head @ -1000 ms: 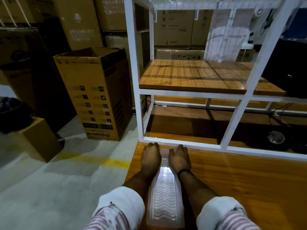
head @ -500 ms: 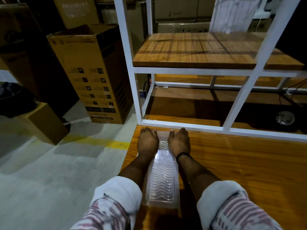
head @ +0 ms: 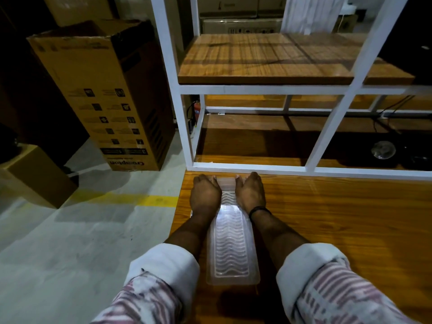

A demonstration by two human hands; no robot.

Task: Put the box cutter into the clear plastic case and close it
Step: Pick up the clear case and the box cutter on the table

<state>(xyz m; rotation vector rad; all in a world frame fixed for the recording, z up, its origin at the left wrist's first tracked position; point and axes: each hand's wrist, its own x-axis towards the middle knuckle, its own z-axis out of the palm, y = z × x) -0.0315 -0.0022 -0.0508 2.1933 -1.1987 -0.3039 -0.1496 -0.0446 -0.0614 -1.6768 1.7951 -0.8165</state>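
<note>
Here we are looking down at a clear plastic case [head: 230, 249] lying lengthwise on the wooden table [head: 339, 230], its long axis running away from us toward the white frame of the shelf unit [head: 327, 127]. The lid, ribbed with wavy lines, is lying flat over the base, and we are not making out the box cutter through the plastic, so we cannot tell whether it is inside. Our left hand [head: 205, 195] is pressing down on the far left corner of the case, palm down, fingers held together and curling over the far edge. Our right hand [head: 251, 194] is doing the same on the far right corner, fingers together, with a dark band around the wrist. Both hands are flanking the middle strip of the lid, leaving it showing between them; neither is pinching anything, both are resting flat on the case. Our rolled-up striped sleeves [head: 163, 277] are sitting at the bottom of the view. To the left of the table, a tall cardboard box [head: 98, 94] is standing on the grey floor [head: 70, 242].
</note>
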